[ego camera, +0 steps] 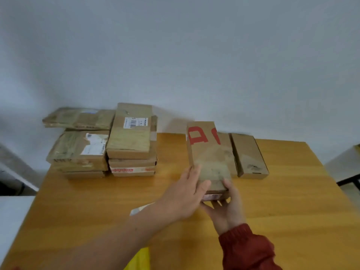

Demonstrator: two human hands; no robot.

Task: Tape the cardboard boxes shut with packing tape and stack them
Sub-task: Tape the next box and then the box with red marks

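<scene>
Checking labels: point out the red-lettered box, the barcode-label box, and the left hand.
red-lettered box [208, 154], head view, middle of top face.
barcode-label box [129, 141], head view, bare cardboard below label.
left hand [183, 197], head view, back of hand.

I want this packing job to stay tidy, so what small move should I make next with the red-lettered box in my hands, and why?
Probably carry it left to the stacks. The left hand and right hand grip the red-lettered box at its near end, its top looks glossy, as if taped, and the stacks there look the same.
</scene>
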